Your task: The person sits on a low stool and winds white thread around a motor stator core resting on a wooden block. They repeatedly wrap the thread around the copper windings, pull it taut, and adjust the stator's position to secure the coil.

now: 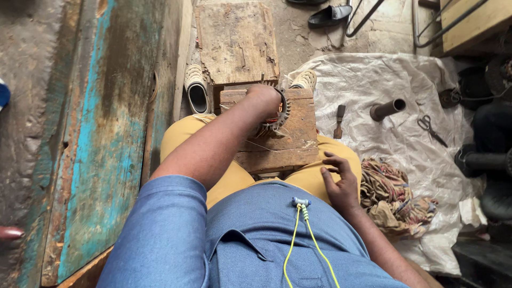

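Left hand [265, 96]: clenched on round toothed metal stator core [277, 114], copper windings partly in | worn wooden block [288, 144]: beneath | right hand [338, 184]: released, resting on thigh | wood-handled chisel [339, 121], scissors [431, 128]: untouched

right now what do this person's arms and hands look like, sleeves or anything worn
Both arms are bare from the elbow down. The left arm comes out of a short blue denim-like shirt sleeve. The left hand and right hand are bare, with no gloves, and no rings or watch can be seen. A thin yellow cord hangs down the shirt front between the arms.
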